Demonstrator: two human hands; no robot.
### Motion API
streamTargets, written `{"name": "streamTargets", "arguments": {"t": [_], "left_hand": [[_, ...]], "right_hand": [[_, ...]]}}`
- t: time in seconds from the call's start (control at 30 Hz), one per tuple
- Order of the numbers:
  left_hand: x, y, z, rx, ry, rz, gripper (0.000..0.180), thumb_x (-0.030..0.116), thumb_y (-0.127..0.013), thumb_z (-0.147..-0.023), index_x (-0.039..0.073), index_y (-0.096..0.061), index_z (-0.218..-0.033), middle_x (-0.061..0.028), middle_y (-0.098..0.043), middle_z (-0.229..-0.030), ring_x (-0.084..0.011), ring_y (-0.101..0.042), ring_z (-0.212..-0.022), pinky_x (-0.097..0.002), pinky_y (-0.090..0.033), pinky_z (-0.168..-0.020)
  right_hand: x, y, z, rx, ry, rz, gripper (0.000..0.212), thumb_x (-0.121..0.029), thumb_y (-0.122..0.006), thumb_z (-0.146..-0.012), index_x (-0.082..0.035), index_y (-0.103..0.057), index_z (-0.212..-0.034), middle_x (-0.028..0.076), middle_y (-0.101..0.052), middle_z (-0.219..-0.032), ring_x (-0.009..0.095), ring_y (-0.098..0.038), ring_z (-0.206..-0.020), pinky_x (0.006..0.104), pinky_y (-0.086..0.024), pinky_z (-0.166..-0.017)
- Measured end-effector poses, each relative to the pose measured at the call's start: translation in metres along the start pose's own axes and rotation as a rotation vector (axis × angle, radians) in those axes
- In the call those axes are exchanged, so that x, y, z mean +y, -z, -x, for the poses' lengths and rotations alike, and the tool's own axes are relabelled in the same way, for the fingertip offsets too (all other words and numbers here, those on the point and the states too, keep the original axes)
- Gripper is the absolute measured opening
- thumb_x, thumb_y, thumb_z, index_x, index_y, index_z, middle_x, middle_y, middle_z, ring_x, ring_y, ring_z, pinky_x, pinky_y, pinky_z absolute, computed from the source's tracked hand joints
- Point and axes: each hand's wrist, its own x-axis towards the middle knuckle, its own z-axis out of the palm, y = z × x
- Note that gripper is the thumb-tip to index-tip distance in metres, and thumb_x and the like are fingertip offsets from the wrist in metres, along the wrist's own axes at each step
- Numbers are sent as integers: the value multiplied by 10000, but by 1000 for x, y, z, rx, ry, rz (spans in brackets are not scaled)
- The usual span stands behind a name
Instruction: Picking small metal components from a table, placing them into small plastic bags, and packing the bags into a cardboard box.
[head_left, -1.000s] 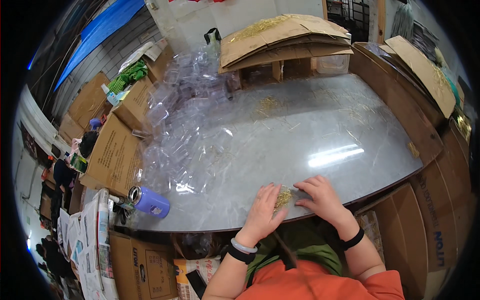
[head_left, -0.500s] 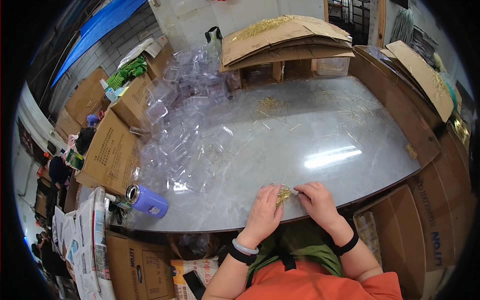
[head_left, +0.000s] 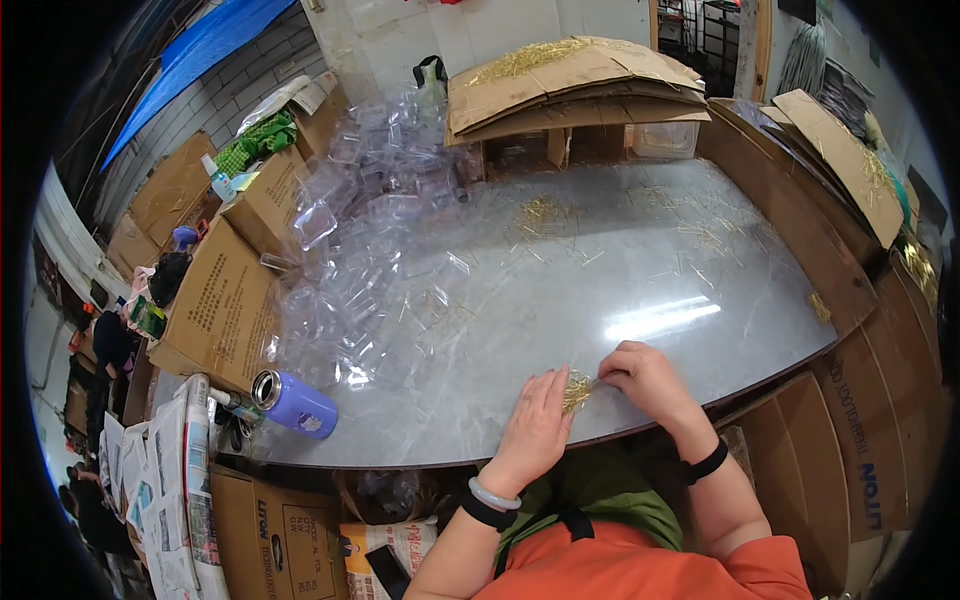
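Observation:
My left hand [head_left: 538, 418] rests at the near edge of the grey table, curled around a small bundle of thin gold sticks [head_left: 577, 393]. The sticks show along the inner side of its fingers; whether a clear box lies under them I cannot tell. Just right of the bundle is my right hand [head_left: 645, 380], its fingertips pinched together slightly above the tabletop. What those fingertips hold, if anything, is too small to make out.
Clear plastic boxes [head_left: 350, 290] are heaped on the left, beside a purple bottle [head_left: 302, 405]. Loose gold sticks [head_left: 540, 210] lie farther back. Flattened cardboard [head_left: 580, 85] roofs a cardboard stand at the far edge, and a cardboard wall [head_left: 800, 215] borders the right.
My right hand has moved a little right and away from me, its fingers closing into a pinch. My left hand has shifted slightly right, staying around the gold sticks.

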Motion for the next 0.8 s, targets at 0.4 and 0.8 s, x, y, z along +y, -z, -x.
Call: {"name": "streamTargets", "arguments": {"t": [0.4,0.8], "left_hand": [[4,-4,0,33,31,-17,724,40,-644,-897,-44,-298,-1528,-272,-471,-1420,-473,-450,-1322,-516,-378,-1133],[-5,-2,1,41,87,265,1023,9,-719,-811,31,-92,-1618,-306,-377,-1477,-475,-430,-1338,-501,-384,-1138]], "right_hand": [[-36,-57,51,179,-22,-191,627,65,-514,-819,25,-398,-1433,281,-390,-1486,455,-394,-1387,463,-336,-1178],[-19,-33,11,-128,333,-21,666,-222,-782,-837,-11,-496,-1399,229,-551,-1330,415,-509,-1268,467,-430,-1082]]}}
